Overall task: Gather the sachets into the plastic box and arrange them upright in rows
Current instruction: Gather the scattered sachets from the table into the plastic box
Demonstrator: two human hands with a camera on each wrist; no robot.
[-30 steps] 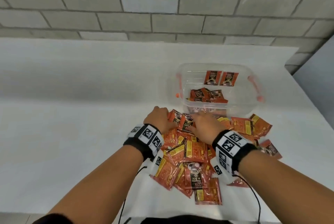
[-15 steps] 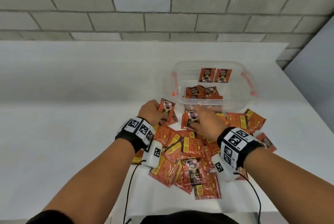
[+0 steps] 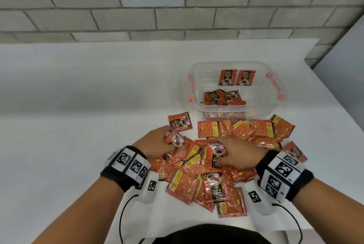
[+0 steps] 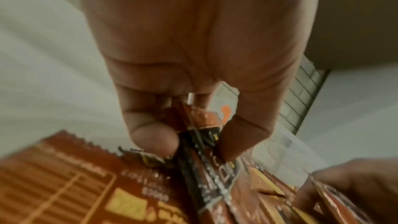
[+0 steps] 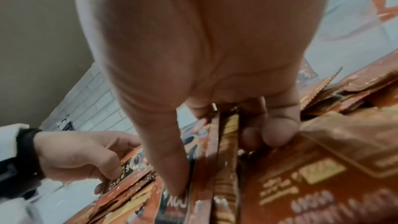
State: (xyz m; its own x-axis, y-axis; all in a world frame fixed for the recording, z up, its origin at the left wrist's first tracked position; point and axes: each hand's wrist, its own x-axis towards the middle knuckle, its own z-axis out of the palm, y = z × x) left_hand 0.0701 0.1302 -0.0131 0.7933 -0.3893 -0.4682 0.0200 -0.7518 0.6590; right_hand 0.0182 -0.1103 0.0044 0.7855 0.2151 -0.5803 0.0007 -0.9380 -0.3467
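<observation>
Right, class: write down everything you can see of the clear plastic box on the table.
The plastic box is a clear, rectangular tub with rounded corners, lidless, with an orange clip handle on each short side. It stands upright on the white table, beyond the loose pile of sachets. Inside, two sachets stand against the far wall and a few more lie jumbled towards the near wall. Loose sachets crowd its near wall. Neither hand touches it.
</observation>
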